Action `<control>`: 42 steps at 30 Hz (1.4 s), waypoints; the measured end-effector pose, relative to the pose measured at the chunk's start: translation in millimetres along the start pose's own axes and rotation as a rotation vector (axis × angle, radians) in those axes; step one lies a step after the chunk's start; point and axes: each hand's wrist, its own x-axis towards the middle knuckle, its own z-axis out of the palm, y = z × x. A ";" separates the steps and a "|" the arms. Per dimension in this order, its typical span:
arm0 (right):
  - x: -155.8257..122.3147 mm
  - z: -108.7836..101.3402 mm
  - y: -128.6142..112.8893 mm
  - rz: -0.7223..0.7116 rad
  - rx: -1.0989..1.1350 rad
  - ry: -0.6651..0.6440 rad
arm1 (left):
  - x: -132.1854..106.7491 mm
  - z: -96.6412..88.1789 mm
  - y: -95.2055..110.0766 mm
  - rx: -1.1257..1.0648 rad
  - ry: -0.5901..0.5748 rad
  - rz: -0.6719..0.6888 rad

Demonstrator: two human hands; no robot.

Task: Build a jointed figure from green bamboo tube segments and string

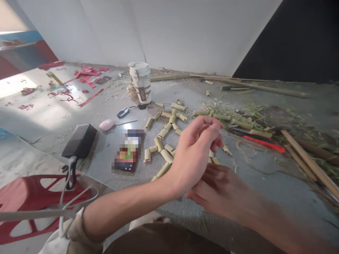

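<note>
My left hand (198, 144) is raised over the grey tabletop with its fingers curled in. Anything inside them is hidden. Close under its wrist is my right hand (222, 190), smeared by motion and with its fingertips partly covered by the left hand; whether the two touch I cannot tell. Short cut pieces of green plant stalk, bamboo-like (164, 131), lie joined end to end in branching rows beyond and left of my hands. A phone (129, 150) with a lit, blurred-out screen lies left of these pieces.
A white lidded cup (141, 83) stands at the back. Nearer are a car key (123, 112), a pink rounded item (106, 124) and a black box (79, 141) with a cable. Right lie leaf scraps (259, 113), a red-handled tool (265, 143) and long sticks (314, 164). A red stool (23, 197) is lower left.
</note>
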 end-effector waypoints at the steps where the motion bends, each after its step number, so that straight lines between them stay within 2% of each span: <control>1: 0.0 -1.0 -1.2 0.004 -0.003 -0.018 | -0.6 0.8 -0.7 0.000 -0.002 -0.002; 8: -3.1 -3.8 -8.1 0.050 -0.004 -0.098 | -3.7 0.6 -4.1 -0.022 0.020 -0.002; 21: -1.1 2.1 -15.7 0.112 0.003 -0.061 | -6.8 2.8 4.7 -0.023 0.055 0.066; 26: 5.6 -10.8 -22.8 0.184 0.161 -0.073 | -10.1 4.2 5.7 -0.030 0.068 0.102; 30: 5.7 -30.2 -25.1 0.181 0.254 -0.144 | -10.4 -0.6 0.9 0.029 0.028 0.107; 35: 4.1 -50.6 -23.4 0.273 0.365 -0.180 | -2.2 -5.8 -7.9 0.029 0.049 0.050; 39: 7.0 -48.6 -25.5 0.325 0.248 -0.167 | -1.2 -1.4 -9.7 0.012 0.032 0.002; 42: 4.9 -43.8 -25.0 0.368 0.218 -0.073 | -4.9 -0.3 -8.4 0.073 0.022 0.024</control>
